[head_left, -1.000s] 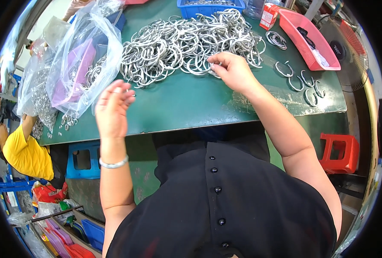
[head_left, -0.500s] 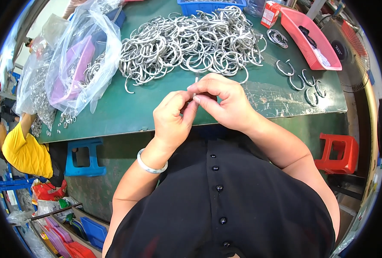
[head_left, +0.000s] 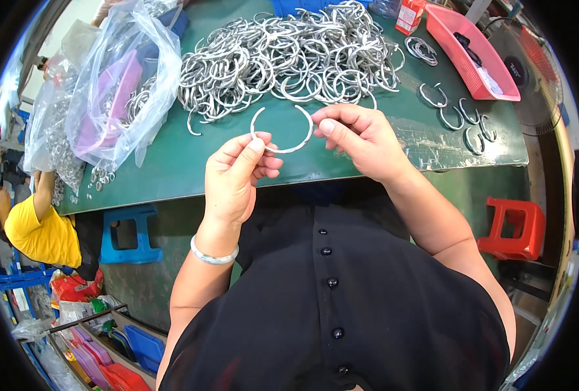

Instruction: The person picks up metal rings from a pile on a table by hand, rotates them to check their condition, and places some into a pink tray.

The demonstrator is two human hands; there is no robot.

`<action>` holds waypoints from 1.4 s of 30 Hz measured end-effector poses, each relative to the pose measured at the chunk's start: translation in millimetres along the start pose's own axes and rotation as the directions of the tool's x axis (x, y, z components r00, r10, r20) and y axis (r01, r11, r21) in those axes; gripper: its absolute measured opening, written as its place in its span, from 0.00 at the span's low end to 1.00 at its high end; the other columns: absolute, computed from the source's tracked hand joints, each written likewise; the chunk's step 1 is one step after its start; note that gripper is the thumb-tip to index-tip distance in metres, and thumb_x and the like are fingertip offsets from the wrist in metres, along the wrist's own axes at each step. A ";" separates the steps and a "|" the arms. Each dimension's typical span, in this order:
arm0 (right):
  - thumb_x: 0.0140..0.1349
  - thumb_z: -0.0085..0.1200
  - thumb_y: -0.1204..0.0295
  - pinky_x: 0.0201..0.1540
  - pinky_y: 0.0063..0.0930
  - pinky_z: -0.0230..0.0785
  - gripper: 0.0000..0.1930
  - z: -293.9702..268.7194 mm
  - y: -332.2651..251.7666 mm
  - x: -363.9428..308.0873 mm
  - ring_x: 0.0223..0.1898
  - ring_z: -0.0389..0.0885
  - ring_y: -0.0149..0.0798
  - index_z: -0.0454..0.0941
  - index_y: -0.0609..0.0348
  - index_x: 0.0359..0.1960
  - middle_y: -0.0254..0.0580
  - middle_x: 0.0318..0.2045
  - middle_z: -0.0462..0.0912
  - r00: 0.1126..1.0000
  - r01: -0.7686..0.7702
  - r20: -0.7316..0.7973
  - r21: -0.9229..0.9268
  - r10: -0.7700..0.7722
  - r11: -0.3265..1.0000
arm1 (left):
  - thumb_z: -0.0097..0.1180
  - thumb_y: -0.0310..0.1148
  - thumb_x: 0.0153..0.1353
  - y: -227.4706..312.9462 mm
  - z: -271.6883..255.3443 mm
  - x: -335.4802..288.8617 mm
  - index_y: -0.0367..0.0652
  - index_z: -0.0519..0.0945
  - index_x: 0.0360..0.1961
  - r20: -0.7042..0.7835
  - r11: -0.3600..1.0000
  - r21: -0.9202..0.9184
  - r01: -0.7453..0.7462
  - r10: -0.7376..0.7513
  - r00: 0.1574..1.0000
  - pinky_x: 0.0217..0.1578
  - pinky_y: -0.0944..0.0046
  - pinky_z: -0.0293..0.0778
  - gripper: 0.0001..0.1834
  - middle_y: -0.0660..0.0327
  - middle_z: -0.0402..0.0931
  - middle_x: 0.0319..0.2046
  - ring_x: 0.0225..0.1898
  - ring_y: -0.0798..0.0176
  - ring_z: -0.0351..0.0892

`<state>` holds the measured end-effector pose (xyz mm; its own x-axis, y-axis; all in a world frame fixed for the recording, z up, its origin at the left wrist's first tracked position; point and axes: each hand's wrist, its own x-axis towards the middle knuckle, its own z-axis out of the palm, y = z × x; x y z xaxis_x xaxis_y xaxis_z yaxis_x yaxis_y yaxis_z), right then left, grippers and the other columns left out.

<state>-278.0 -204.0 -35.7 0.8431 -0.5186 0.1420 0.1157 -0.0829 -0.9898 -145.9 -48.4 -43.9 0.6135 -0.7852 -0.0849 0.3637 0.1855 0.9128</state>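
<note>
My left hand (head_left: pixel 231 176) pinches a silver open bangle (head_left: pixel 294 150) between thumb and fingers at its lower left side. The bangle is held up over the table's front part, with its gap facing away from me. At the bangle's right side is my right hand (head_left: pixel 364 140), its thumb and fingers drawn together close to the metal. Whether those fingertips touch the bangle or hold something small is hidden. A large heap of similar silver bangles (head_left: pixel 237 72) lies just beyond both hands on the green table (head_left: pixel 224 159).
Several separate bangles (head_left: pixel 451 118) lie on the right, near a pink basket (head_left: pixel 442 49) and a red-and-white box (head_left: pixel 409 16). Clear plastic bags (head_left: pixel 162 85) with metal rings stand left. A blue stool (head_left: pixel 130 238), a red stool (head_left: pixel 512 229) and a person in yellow (head_left: pixel 42 228) flank the table.
My hands have moved apart, left hand to the left and right hand to the right. The bangle, seen almost edge-on before, now shows its full open round in my left hand.
</note>
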 end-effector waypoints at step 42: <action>0.58 0.50 0.68 0.24 0.12 0.62 0.10 0.0 4.1 -2.9 0.22 0.70 0.20 0.77 0.62 0.33 0.30 0.23 0.77 0.976 -0.193 0.123 0.110 0.179 0.975 | 0.44 0.31 0.61 0.5 -0.8 -4.8 0.35 0.72 0.40 0.023 0.983 -0.087 0.162 -0.160 0.987 0.23 0.74 0.71 0.11 0.60 0.75 0.26 0.23 0.70 0.76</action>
<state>-279.9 -202.9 -40.2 0.9083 -0.4164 -0.0397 0.0082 0.1126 -0.9936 -148.2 -44.0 -43.3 0.5310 -0.8181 -0.2208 0.5175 0.1067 0.8490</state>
